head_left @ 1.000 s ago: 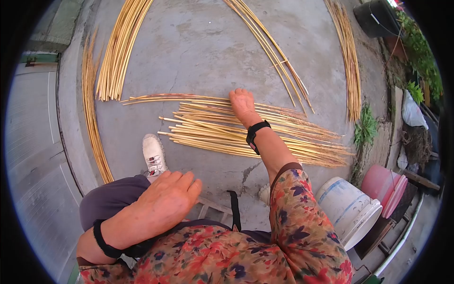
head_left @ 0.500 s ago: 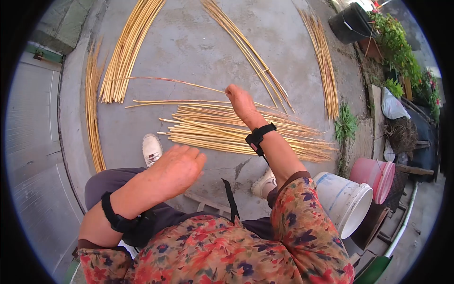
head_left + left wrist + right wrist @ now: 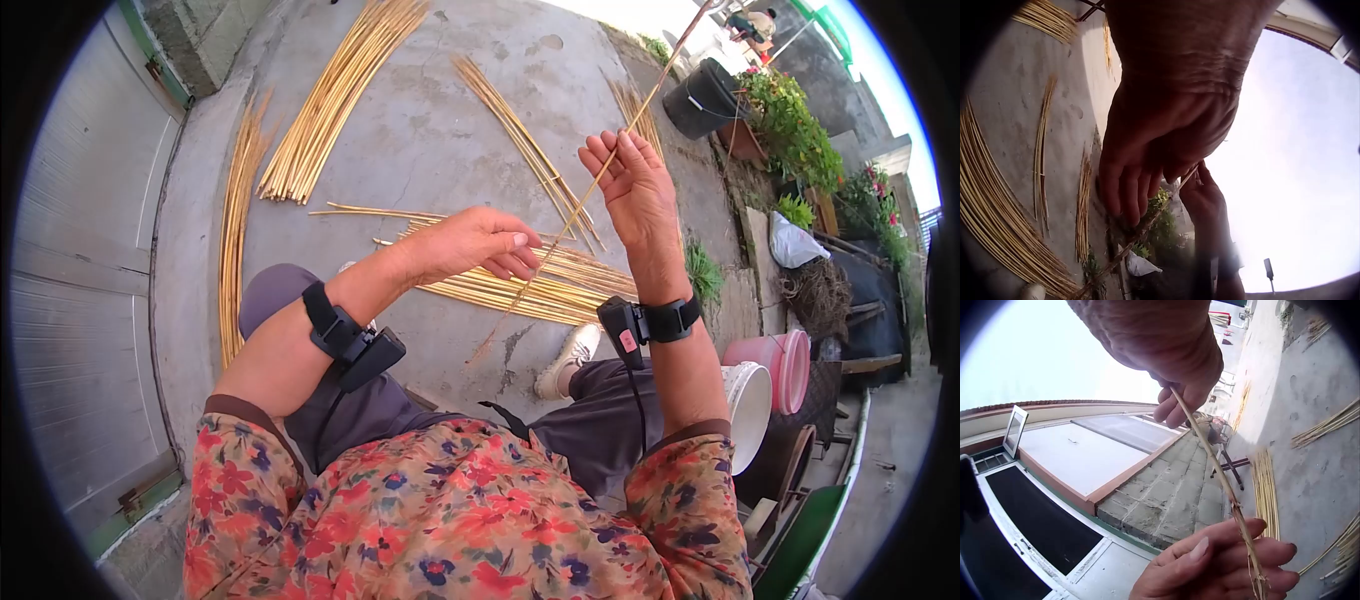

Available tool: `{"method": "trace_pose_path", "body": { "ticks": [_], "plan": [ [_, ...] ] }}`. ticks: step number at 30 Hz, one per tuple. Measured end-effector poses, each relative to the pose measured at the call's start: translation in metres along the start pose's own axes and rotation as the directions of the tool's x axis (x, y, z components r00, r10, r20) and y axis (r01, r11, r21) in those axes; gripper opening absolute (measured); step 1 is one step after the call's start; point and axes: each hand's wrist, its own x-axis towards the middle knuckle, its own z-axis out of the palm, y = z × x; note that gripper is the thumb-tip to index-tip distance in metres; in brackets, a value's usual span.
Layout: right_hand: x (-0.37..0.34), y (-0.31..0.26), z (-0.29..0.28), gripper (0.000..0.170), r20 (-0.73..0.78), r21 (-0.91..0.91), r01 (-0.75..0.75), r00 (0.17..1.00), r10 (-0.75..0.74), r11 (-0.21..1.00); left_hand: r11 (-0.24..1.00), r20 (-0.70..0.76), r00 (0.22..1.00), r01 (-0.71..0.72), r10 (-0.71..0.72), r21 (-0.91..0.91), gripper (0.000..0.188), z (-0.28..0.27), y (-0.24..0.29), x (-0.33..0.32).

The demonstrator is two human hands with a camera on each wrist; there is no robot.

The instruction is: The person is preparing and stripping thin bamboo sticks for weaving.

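Note:
My right hand point(image 3: 640, 190) is raised at the right and pinches a long thin dry stalk point(image 3: 577, 212) between thumb and fingers. The stalk slants from the upper right down to a wispy end in front of my knees. My left hand point(image 3: 470, 245) is beside its lower part, thumb apart and fingers loosely bent. In the right wrist view, the stalk point(image 3: 1211, 453) crosses in front of the left hand's fingers point(image 3: 1254, 553); rough husk shows along it. Below both hands, a spread pile of yellow stalks point(image 3: 540, 290) lies on the concrete.
A thick stalk bundle point(image 3: 335, 110) and a thin one point(image 3: 240, 230) lie at the left. A small bundle point(image 3: 525, 135) lies ahead. White bucket point(image 3: 748, 415), pink bucket point(image 3: 792, 370), black bucket point(image 3: 703, 98) and plants point(image 3: 790, 125) line the right. A door point(image 3: 95, 270) stands left.
My right hand has drawn one stalk from the floor pile and lifted it up and to the right. My left hand has moved from above my knee forward and right, to the stalk.

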Motion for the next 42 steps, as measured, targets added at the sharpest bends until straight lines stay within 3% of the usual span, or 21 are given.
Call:
{"method": "trace_pose_path", "body": {
  "ticks": [1, 4, 11, 16, 18, 19, 21, 22, 27, 29, 32, 42],
  "plan": [
    [-0.008, -0.001, -0.003, 0.012, -0.072, 0.038, 0.012, 0.997, -0.009, 0.999, 1.0, 0.005, 1.0, 0.003, -0.003, 0.005, 0.035, 0.004, 0.0, -0.002],
    [-0.021, 0.006, -0.018, 0.012, -0.101, 0.086, -0.003, 0.995, 0.012, 0.996, 0.994, 0.135, 0.99, 0.054, -0.041, -0.098, 0.035, 0.01, -0.001, 0.0],
    [-0.014, 0.02, -0.052, 0.013, -0.175, -0.002, -0.023, 0.984, 0.022, 1.0, 0.985, 0.182, 0.978, 0.127, -0.104, -0.117, 0.033, 0.019, 0.001, 0.01],
    [-0.018, 0.028, -0.059, 0.016, -0.185, 0.038, -0.073, 0.979, 0.079, 0.997, 0.974, 0.176, 0.978, 0.146, -0.116, -0.173, 0.026, 0.025, -0.006, 0.027],
    [-0.021, 0.03, -0.07, 0.019, 0.073, -0.036, -0.143, 0.987, 0.145, 0.989, 0.976, 0.15, 0.981, 0.146, -0.122, -0.162, 0.026, 0.026, -0.006, 0.034],
    [-0.025, 0.027, -0.064, 0.019, 0.066, -0.024, -0.151, 0.986, 0.152, 0.988, 0.979, 0.139, 0.984, 0.136, -0.115, -0.153, 0.025, 0.025, -0.006, 0.036],
    [-0.031, 0.013, -0.049, 0.022, 0.157, -0.307, -0.166, 0.962, 0.222, 0.937, 0.977, 0.148, 0.982, 0.141, -0.118, -0.162, 0.026, 0.026, -0.005, 0.041],
    [-0.034, 0.012, -0.048, 0.022, 0.196, -0.284, -0.192, 0.947, 0.253, 0.94, 0.976, 0.143, 0.985, 0.12, -0.095, -0.181, 0.027, 0.028, -0.002, 0.041],
    [-0.029, 0.007, -0.069, 0.022, 0.113, -0.217, -0.123, 0.982, 0.15, 0.968, 0.969, 0.165, 0.979, 0.153, -0.121, -0.196, 0.031, 0.038, 0.002, 0.042],
    [-0.025, 0.001, -0.083, 0.023, 0.055, -0.011, -0.087, 0.995, 0.087, 0.996, 0.968, 0.18, 0.976, 0.154, -0.118, -0.2, 0.03, 0.041, 0.001, 0.036],
    [-0.03, -0.002, -0.081, 0.022, 0.029, -0.006, -0.085, 0.996, 0.085, 0.996, 0.99, 0.128, 0.989, 0.093, -0.079, -0.107, 0.025, 0.043, 0.004, 0.027],
    [-0.026, 0.009, -0.065, 0.023, 0.041, -0.071, -0.051, 0.998, 0.054, 0.996, 0.99, 0.069, 0.996, 0.069, -0.061, -0.126, 0.022, 0.037, -0.002, 0.025]
  ]
}}
